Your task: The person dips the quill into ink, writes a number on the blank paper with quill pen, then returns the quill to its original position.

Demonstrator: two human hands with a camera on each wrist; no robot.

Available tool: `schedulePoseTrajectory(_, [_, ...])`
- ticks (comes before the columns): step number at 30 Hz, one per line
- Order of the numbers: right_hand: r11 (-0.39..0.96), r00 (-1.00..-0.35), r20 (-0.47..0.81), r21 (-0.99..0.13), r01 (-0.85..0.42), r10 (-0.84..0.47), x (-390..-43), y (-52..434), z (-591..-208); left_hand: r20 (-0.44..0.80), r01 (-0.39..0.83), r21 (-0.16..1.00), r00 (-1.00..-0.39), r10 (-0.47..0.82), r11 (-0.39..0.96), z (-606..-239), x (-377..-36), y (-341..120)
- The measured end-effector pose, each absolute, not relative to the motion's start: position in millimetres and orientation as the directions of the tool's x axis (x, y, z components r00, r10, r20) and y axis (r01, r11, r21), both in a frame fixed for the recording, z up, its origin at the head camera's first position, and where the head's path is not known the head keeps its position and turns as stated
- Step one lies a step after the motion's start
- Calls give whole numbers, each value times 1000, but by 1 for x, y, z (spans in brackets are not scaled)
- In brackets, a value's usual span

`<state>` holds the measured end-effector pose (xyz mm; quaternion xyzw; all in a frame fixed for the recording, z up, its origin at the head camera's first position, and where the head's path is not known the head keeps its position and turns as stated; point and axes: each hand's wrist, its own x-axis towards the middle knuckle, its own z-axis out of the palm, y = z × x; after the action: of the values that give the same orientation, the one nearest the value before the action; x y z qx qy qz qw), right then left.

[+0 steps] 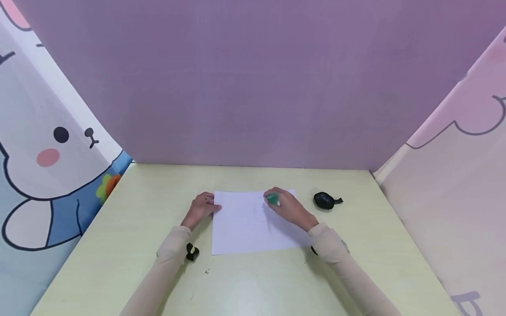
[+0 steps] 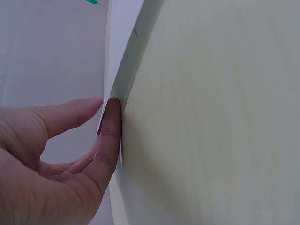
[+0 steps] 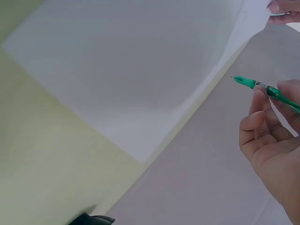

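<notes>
Fingers (image 3: 262,105) of my right hand (image 1: 290,208) pinch the green pen (image 3: 267,88), tip just above the white paper (image 1: 245,224); left hand (image 1: 201,206) fingers lie straight, pressing its left edge to the surface (image 1: 118,245). If that press slackens, I reckon the sheet slides mid-stroke.

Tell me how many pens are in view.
1: the green pen is in the right hand, above the paper. The dark object right of the paper is unclear.
</notes>
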<state>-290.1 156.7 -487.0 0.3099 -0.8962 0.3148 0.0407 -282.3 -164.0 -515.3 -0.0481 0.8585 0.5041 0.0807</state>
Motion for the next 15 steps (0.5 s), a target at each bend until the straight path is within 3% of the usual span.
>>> schedulePoseTrajectory(15, [600,-744,354,-442,-667,-566,-283,170,-492,-196,-185,893,-981,-17,410,-519,-273,-165])
